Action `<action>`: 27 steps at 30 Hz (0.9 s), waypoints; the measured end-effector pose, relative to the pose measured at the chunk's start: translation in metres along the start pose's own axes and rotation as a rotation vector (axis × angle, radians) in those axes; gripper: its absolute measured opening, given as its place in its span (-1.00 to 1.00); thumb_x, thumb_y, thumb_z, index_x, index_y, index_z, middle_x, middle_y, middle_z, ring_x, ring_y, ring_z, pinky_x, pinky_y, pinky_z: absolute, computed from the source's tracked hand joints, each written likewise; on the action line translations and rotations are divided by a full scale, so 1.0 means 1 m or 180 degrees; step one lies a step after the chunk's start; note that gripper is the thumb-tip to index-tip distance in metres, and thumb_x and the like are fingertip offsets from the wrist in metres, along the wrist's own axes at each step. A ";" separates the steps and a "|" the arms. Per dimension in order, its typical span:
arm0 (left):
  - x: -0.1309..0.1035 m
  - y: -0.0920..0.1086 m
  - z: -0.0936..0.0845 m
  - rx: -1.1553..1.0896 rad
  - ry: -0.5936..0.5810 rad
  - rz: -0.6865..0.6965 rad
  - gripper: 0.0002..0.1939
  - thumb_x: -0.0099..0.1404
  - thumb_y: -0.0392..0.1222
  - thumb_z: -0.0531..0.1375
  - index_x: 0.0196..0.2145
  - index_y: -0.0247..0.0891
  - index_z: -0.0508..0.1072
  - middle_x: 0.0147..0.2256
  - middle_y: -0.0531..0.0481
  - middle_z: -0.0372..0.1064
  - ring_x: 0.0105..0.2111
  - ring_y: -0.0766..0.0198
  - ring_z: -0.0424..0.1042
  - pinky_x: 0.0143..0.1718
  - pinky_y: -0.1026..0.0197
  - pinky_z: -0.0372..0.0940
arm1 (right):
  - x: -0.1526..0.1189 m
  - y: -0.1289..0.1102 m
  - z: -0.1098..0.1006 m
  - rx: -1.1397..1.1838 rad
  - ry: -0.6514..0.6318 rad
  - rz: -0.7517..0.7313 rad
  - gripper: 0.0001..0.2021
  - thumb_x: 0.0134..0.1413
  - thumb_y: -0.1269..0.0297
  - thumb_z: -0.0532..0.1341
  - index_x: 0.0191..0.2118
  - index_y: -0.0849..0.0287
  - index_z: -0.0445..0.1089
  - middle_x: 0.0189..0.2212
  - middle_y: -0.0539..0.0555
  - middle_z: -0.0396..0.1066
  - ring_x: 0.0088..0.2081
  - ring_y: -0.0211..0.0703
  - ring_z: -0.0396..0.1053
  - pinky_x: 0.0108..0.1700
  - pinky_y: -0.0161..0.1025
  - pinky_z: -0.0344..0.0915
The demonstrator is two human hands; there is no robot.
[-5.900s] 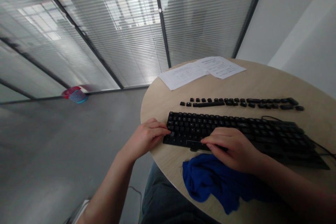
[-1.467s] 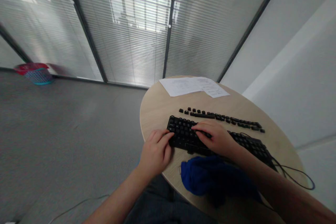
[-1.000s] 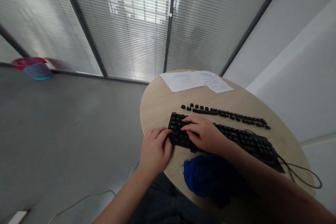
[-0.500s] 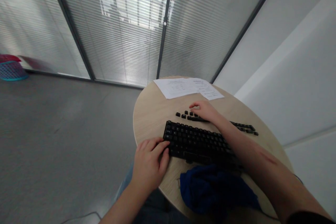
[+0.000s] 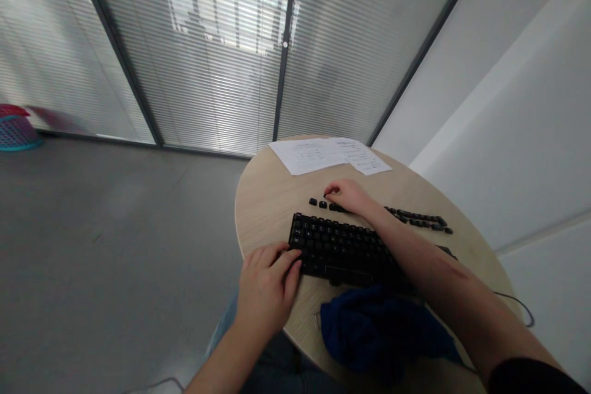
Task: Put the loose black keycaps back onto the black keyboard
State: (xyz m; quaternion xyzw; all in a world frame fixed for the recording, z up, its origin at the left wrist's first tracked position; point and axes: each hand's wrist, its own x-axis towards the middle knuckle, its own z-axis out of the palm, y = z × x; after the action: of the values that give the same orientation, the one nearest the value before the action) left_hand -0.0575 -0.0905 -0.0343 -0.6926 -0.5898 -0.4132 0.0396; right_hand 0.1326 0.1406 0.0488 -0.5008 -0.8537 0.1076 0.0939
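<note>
A black keyboard (image 5: 341, 249) lies on the round wooden table, its right part hidden under my right forearm. My left hand (image 5: 270, 277) grips its left end, with fingertips on the edge and corner keys. Beyond the keyboard, loose black keycaps (image 5: 322, 204) are laid out in rows, running right to more keycaps (image 5: 418, 220) past my forearm. My right hand (image 5: 348, 194) is over the left part of these rows, thumb and index finger pinched on a small dark keycap (image 5: 325, 196). Some keycaps are hidden beneath this hand.
Printed sheets of paper (image 5: 318, 155) lie at the table's far side. A crumpled blue cloth (image 5: 369, 326) sits at the near edge, and a cable (image 5: 526, 311) hangs off the right side. Glass panels with blinds (image 5: 221, 74) stand behind; a basket (image 5: 18, 129) is on the floor, far left.
My right hand has moved a little left along the keycap rows, and its thumb and index finger have closed on a keycap. My left hand stays on the keyboard's left end.
</note>
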 end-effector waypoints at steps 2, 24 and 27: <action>0.000 0.001 -0.001 0.0020 -0.0022 0.0002 -0.78 0.46 -0.15 0.13 -0.06 -0.14 0.55 -0.08 -0.11 0.52 -0.13 0.05 0.49 -0.08 -0.11 0.39 | -0.018 -0.009 -0.007 0.0119 0.0195 -0.0084 -0.82 0.20 0.29 0.29 -0.13 0.10 0.62 -0.16 0.05 0.58 -0.10 -0.15 0.50 -0.01 -0.25 0.34; 0.006 0.012 -0.009 0.0146 -0.0225 0.0099 -0.77 0.43 -0.16 0.17 0.01 -0.21 0.44 -0.01 -0.16 0.46 -0.04 0.08 0.46 -0.01 -0.05 0.44 | -0.127 -0.042 0.047 0.0910 0.0808 -0.2077 -0.91 0.26 0.30 0.31 -0.24 0.08 0.59 -0.21 -0.04 0.60 -0.19 -0.23 0.49 -0.03 -0.20 0.29; 0.005 0.011 -0.009 0.0112 -0.0250 0.0070 -0.77 0.43 -0.16 0.17 0.01 -0.19 0.45 0.00 -0.16 0.45 -0.04 0.07 0.46 -0.01 -0.05 0.44 | -0.127 -0.043 0.048 0.0854 0.0892 -0.2035 -0.90 0.26 0.30 0.29 -0.25 0.09 0.59 -0.21 -0.02 0.60 -0.19 -0.22 0.49 -0.04 -0.19 0.30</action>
State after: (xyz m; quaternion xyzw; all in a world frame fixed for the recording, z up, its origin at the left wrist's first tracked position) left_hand -0.0535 -0.0950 -0.0208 -0.7139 -0.5905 -0.3749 0.0332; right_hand 0.1456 0.0045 0.0081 -0.2021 -0.9242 0.1141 0.3035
